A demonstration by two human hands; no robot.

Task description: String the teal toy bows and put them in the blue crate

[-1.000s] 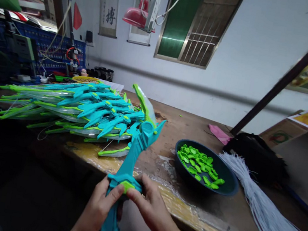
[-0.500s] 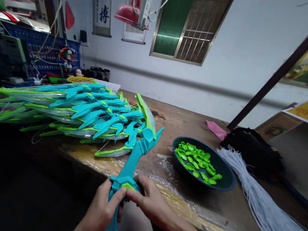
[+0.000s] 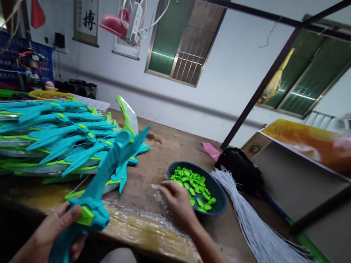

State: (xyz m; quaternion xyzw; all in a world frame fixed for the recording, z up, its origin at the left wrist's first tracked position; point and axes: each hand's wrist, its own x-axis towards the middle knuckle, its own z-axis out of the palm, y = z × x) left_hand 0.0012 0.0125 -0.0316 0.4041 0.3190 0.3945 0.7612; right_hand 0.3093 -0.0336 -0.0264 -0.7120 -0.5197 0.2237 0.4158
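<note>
Turquoise toy bow (image 3: 104, 179) is standing obliquely in the lower left-centre of the frame, its long axis running from the bottom edge upward and somewhat to the right. The left hand (image 3: 51, 229) is clasping its lower part: the thumb is lying beside the green inset (image 3: 86, 216), and fingertips are showing on the other side. Near the centre of the frame, the right hand (image 3: 179, 200) is hovering or resting, I cannot tell which, well apart from the bow. Its fingers are bending toward the thumb; whether they are pinching something, I cannot tell.

Right of centre, the dark bowl (image 3: 223, 204) is lying just beside the right hand, toward the right, and this hand is covering part of its lower left edge. Thus the right hand is lying nearer to the loose green pieces (image 3: 189, 177) inside the bowl, while the left hand is staying far, at lower left. Behind the bow, a pile of similar bows (image 3: 61, 130) is occupying the frame's left side.
</note>
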